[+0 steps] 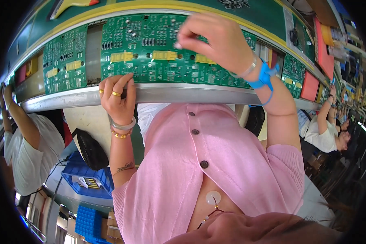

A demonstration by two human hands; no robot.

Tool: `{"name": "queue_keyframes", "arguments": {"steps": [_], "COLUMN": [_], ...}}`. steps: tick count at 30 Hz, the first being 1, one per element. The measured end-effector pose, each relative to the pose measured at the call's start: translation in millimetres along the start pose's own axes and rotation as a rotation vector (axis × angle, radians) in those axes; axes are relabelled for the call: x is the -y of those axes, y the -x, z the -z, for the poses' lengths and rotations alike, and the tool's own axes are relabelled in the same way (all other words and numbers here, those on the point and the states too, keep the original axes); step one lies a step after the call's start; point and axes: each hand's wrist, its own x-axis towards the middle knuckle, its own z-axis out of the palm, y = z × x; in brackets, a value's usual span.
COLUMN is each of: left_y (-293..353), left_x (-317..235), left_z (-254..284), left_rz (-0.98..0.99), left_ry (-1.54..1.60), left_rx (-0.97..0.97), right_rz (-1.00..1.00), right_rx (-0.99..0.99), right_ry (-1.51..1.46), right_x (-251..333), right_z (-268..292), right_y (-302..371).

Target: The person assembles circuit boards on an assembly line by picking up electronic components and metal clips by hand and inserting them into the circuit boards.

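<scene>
Above the middle of a green circuit board (144,73), my right hand (217,42) is closed in a pinch, with a small pale component (177,45) at its fingertips. That component's exact kind is too small to tell. The pinch is close to a yellow part (164,55) mounted on the board. My left hand (118,95) rests on the near metal rail (166,94) at the board's near edge. Its fingers are bent and bunched together; anything between them is hidden. A blue strap (265,76) circles my right wrist. My right hand covers part of the board.
Another green circuit board (65,61) lies farther left in the rail track, and one more (293,73) to the right. A yellow-handled tool (71,6) lies at the far left. Co-workers sit on both sides. A blue crate (87,175) stands low at left.
</scene>
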Motion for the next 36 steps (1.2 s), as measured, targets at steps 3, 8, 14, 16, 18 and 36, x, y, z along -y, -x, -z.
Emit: {"name": "queue_keyframes", "arguments": {"steps": [3,8,14,16,18,36], "left_y": [-4.4,-25.6,-52.4,-54.7,-47.8,-159.1], "left_x": [-19.7,-66.0,-114.7,-127.1,-140.3,-71.2], "left_z": [2.0,-8.6,-11.4,-15.0,-23.6,-167.5], "left_rz": [-0.010,-0.159,-0.293,-0.375,-0.423,-0.196], "left_ry": [0.122,0.504,1.127,1.036,1.131,0.079], "left_rx": [0.084,0.497,0.964,1.038,1.138,0.369], "right_rz": [-0.173,-0.452,-0.614,-0.626,-0.615,-0.312], "right_rx": [0.004,-0.210,-0.382,-0.358,-0.315,-0.339], "right_ry": [-0.011,-0.126,-0.257,-0.273,-0.304,0.233], "right_x": [4.8,6.0,11.9,7.9,6.1,-139.5], "right_z": [25.8,38.8,34.6,33.3,36.8,45.9], "right_y": [60.8,166.8,222.5,223.5,216.9,69.8]}}
